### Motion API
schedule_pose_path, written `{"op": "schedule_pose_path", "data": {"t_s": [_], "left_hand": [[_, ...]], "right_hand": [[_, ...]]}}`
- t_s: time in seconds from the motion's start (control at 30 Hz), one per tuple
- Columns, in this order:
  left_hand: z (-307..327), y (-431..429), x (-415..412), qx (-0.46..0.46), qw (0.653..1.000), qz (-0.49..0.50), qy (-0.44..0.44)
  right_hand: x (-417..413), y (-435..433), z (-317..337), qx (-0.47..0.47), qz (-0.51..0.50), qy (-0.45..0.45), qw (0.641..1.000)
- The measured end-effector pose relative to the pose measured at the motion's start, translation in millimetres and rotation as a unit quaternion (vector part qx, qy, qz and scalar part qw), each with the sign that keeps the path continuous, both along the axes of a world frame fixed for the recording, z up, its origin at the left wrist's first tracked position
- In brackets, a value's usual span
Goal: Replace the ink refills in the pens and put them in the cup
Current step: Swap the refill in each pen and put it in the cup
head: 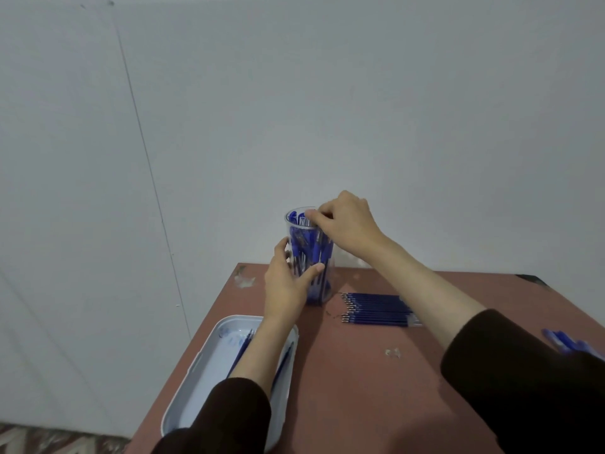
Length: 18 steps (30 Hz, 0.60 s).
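Note:
A clear plastic cup [296, 224] full of blue pens [312, 249] stands at the far left of the table. My left hand [288, 283] wraps around the cup's lower side, thumb across its front. Over the rim, my right hand [343, 224] pinches the top of a pen that stands in the cup. A row of several blue ink refills [376, 309] lies on the table just right of the cup. More blue pens [569, 344] lie at the right edge, partly hidden by my right sleeve.
A white tray [203, 371] with a few blue refills in it sits at the table's near left corner, under my left forearm. The reddish-brown table [360, 381] stands against a pale wall. Its left edge runs close to the tray.

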<state>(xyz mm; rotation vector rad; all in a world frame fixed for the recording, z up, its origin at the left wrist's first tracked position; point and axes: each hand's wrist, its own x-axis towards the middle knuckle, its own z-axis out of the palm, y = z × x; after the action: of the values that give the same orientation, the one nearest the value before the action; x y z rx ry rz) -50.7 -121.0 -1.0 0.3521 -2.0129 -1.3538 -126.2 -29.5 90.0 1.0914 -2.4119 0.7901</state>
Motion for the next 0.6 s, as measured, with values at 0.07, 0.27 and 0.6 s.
{"op": "schedule_pose_path", "data": {"t_s": [0.07,0.27,0.6], "left_hand": [[1.0,0.8,0.8,0.002,1.0,-0.002,-0.003],[7.2,2.1,4.6,-0.004,0.999,-0.022,-0.046],[4.6,45.5,42.8,-0.045,0.997,0.051,0.039]], "right_hand": [[1.1,0.1,-3.1,0.035,-0.008,0.017,0.999],[9.4,6.4,-2.8,0.033,0.022,0.0,0.999],[24.5,90.9,-23.0,-0.019,0.025,-0.037,0.999]]}}
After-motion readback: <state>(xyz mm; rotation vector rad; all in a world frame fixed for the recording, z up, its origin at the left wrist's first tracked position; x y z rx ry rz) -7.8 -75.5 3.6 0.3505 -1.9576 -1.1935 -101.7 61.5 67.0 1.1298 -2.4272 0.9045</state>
